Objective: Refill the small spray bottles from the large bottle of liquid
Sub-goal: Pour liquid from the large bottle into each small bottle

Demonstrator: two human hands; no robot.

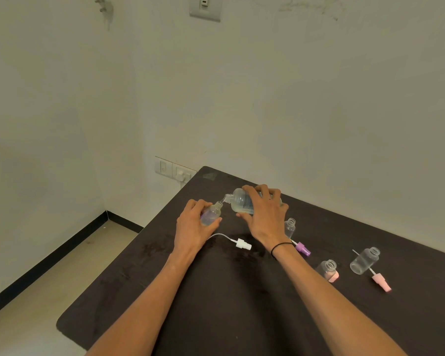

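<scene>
My right hand (263,214) grips the large clear bottle (240,201), tipped on its side with its neck pointing left. Its mouth meets the open top of a small clear spray bottle (212,213), which my left hand (193,224) holds tilted just above the dark table (216,304). A white spray head with its long tube (239,244) lies on the table below both hands.
Right of my right wrist stands an open small bottle (290,227) with a purple spray head (303,249) lying beside it. Further right are two more open bottles (328,268) (364,260) and pink spray heads (382,283). The table's left edge drops to the floor.
</scene>
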